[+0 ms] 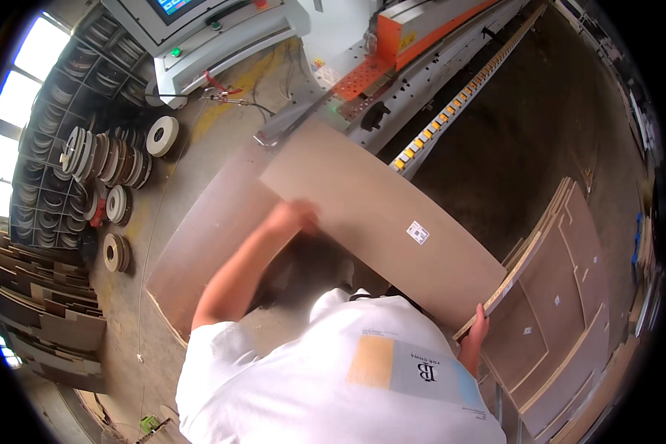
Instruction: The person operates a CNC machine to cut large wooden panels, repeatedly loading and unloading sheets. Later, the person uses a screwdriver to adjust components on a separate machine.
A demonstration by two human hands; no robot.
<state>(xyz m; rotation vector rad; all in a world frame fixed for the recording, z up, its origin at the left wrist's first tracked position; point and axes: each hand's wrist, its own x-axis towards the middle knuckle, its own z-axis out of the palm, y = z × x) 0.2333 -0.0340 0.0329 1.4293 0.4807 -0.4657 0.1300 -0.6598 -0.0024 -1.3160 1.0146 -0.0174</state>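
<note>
A long brown board (377, 214) with a small white label (417, 232) slants across the middle, its far end at the machine's feed side. My right hand (478, 326) is closed on the near right corner of this board, fingers at its pale raw edge. My left hand (294, 217) is smeared by motion near the board's left long edge. Whether it touches the board or grips anything cannot be made out. Beneath my left forearm lies another brown panel (214, 229), left of the labelled board.
The machine with an orange guard (403, 41) stands ahead, beside a control console (222, 44). A rail with yellow blocks (451, 111) runs to the far right. Stacked panels (562, 296) stand at right. Edging rolls (103, 159) and board offcuts (44, 311) are at left.
</note>
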